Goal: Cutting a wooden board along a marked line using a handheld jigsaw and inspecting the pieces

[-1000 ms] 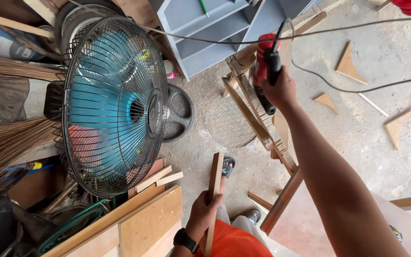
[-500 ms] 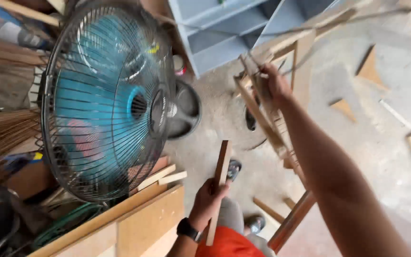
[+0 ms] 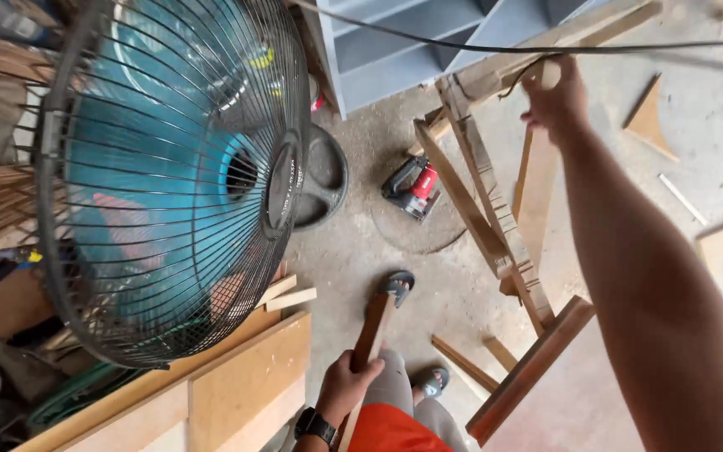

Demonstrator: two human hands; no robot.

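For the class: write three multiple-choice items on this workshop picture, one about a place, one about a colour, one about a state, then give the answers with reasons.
1. Where does the power tool lie?
A. on the concrete floor
B. on the grey shelf unit
C. in the right hand

2. What colour are the blades of the fan?
A. red
B. teal blue
C. yellow

3. What is the left hand doing?
A. hanging open, holding nothing
B. gripping a wooden strip
C. pressing on the fan's cage

Answers:
1. A, since the tool rests on the floor beside the fan's base.
2. B, since teal blades show through the dark wire cage.
3. B, since the fingers wrap round the strip's lower end.
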